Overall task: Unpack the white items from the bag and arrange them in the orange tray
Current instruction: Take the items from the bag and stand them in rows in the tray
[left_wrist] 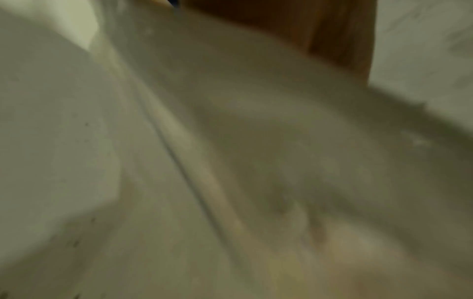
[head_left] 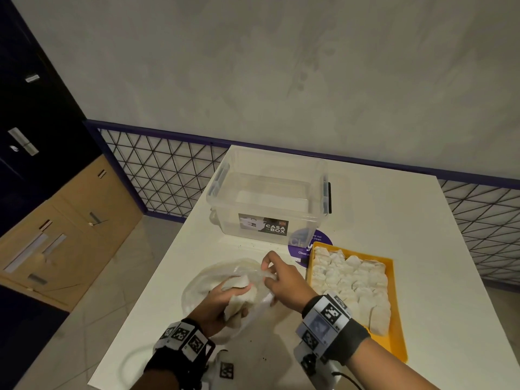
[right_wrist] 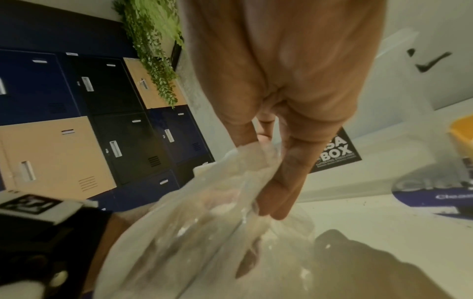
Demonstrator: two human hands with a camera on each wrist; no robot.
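Observation:
A clear plastic bag (head_left: pixel 202 280) lies on the white table in front of me. My left hand (head_left: pixel 225 302) grips a clump of white pieces (head_left: pixel 236 301) at the bag's mouth. My right hand (head_left: pixel 274 274) pinches the bag's rim and holds it up; the right wrist view shows its fingers (right_wrist: pixel 279 194) curled on the crumpled plastic bag (right_wrist: pixel 204 232). The orange tray (head_left: pixel 395 327) to the right holds several rows of white pieces (head_left: pixel 351 280). The left wrist view is a blur of plastic.
A clear lidded storage box (head_left: pixel 267 198) with a black label stands behind the bag. A purple round sticker (head_left: pixel 302 247) lies between box and tray. The table's left edge drops to the floor; lockers (head_left: pixel 42 164) stand at far left.

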